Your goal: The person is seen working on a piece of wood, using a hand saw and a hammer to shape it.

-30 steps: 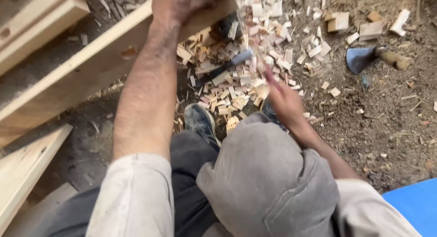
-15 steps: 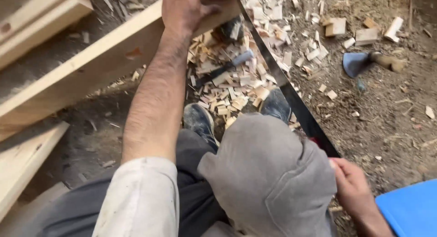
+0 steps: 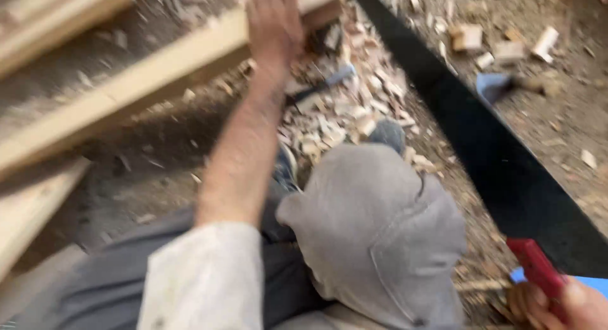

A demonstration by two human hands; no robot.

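My left hand presses down on the end of a long pale wooden plank that runs from the left edge to the top middle. My right hand, at the bottom right corner, grips the red handle of a hand saw. The saw's wide black blade slants from the handle up to the top middle, close to the plank's end. My bent knee in grey cloth fills the middle. The picture is blurred by motion.
A heap of small wood offcuts and chips lies on the dirt beyond my shoes. More planks lie at the left. A blue-headed hatchet rests on the ground at the upper right. A blue object shows at the bottom right edge.
My right hand went from the pile of chips back to the lower right and took up the saw; the blade now lies closer and larger across the right side. The left hand stays on the plank.
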